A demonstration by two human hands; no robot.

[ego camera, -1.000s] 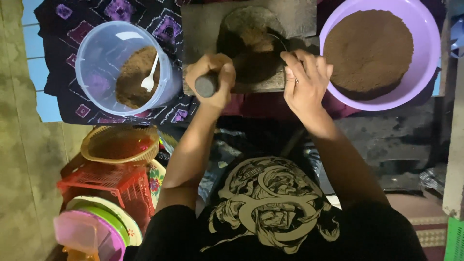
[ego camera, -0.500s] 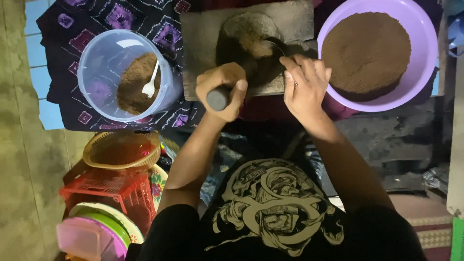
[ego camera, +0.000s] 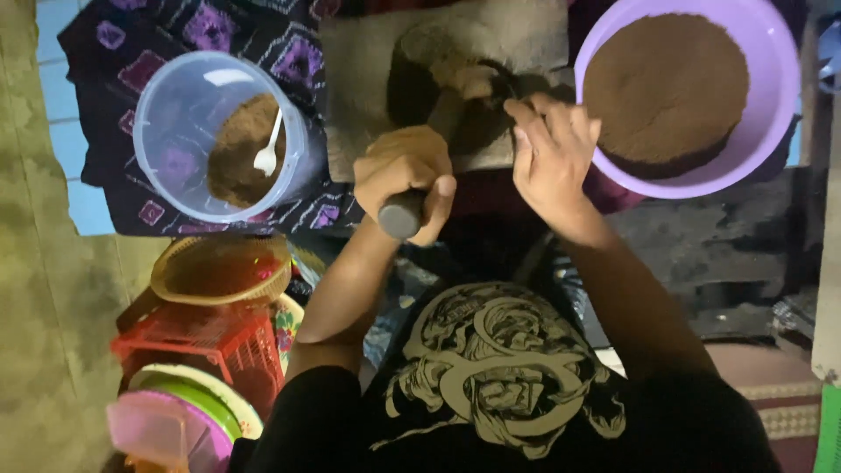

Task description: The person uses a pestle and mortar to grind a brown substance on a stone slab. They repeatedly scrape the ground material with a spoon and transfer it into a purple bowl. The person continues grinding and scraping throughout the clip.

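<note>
On the stone slab (ego camera: 368,70), left hand (ego camera: 405,180) grips a half-hidden pestle (ego camera: 401,215); right fingers (ego camera: 526,131) curl, grasp unclear.

Hands being seen: two, left hand (ego camera: 405,178), right hand (ego camera: 552,158)
Pestles being gripped: one pestle (ego camera: 403,213)
Grinding stones: one grinding stone (ego camera: 368,79)
Purple basins: one purple basin (ego camera: 771,105)
Clear tubs: one clear tub (ego camera: 171,114)
White spoons: one white spoon (ego camera: 268,151)
Red baskets: one red basket (ego camera: 206,337)

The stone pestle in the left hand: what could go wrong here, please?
1. The right hand has its fingertips on the brown paste beside the stone pestle gripped by the left hand; they could probably get pinched.
2. The paste sits near the edge of the grinding slab, so some may spill onto the patterned cloth.
</note>
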